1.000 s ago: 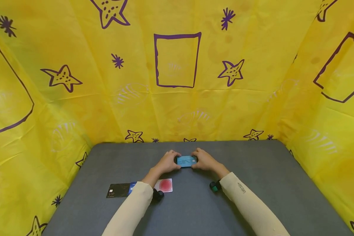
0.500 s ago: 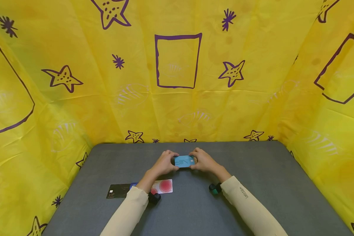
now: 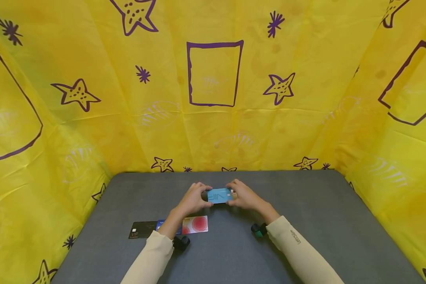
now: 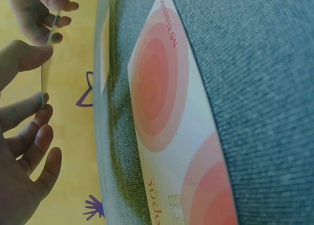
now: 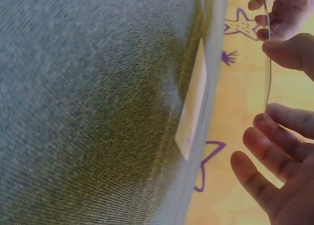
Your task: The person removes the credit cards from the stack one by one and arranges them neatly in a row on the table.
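Note:
A light blue bank card [image 3: 219,195] is held above the table between both hands. At its left end, my left hand [image 3: 193,199] pinches it between thumb and fingers. My right hand [image 3: 246,195] pinches the right end in the same way. Edge-on, the thin card [image 5: 268,80] shows as a narrow strip in the right wrist view. Below the hands, another pale-looking card [image 5: 193,107] lies on the table; the head view shows only a bit of it behind the blue card.
On the grey table [image 3: 227,252], a black VIP card [image 3: 142,230], a dark blue card [image 3: 160,224] and a white card with red circles [image 3: 200,224] form a row. My left forearm partly covers the dark blue one. A yellow patterned cloth [image 3: 213,134] stands behind.
Both hands have shifted slightly left with the light blue card, the left hand further. The left forearm has moved left, uncovering more of the red-circled card.

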Action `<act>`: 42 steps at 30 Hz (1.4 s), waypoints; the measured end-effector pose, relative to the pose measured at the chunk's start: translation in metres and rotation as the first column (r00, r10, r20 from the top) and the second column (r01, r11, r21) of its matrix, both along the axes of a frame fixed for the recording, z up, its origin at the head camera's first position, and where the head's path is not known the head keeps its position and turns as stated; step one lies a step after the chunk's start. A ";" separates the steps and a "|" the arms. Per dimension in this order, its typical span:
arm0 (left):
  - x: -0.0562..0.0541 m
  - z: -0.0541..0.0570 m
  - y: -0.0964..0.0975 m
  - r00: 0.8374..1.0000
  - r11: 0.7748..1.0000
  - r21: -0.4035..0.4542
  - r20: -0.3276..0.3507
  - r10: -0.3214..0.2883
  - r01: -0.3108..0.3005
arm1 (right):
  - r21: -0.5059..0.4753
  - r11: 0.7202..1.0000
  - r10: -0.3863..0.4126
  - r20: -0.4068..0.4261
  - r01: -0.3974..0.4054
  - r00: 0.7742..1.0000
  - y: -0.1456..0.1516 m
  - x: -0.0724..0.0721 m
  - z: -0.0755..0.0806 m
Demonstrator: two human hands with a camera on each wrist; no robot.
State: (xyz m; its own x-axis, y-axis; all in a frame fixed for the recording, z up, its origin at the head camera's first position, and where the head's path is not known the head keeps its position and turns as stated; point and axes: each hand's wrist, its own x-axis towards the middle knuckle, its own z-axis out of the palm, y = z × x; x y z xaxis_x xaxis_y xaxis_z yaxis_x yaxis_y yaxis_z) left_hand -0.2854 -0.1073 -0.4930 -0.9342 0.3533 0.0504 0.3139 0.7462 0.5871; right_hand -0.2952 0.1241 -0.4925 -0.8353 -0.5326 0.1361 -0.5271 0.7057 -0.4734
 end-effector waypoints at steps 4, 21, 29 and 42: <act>0.006 0.001 -0.002 1.000 1.000 0.000 0.003 0.007 -0.007 | -0.011 1.000 0.013 0.005 -0.013 1.000 0.000 0.004 0.002; 0.027 0.003 -0.005 0.998 1.000 0.006 0.069 0.002 -0.003 | -0.013 0.999 0.046 0.016 -0.046 0.999 0.002 0.019 0.004; 0.035 0.003 -0.004 0.995 1.000 -0.002 0.099 -0.030 0.030 | -0.025 0.998 0.051 0.021 -0.050 0.998 0.005 0.027 0.001; 0.042 -0.001 -0.005 0.995 0.997 -0.040 0.077 -0.065 0.069 | -0.006 0.999 0.044 0.052 -0.044 0.998 0.005 0.034 -0.003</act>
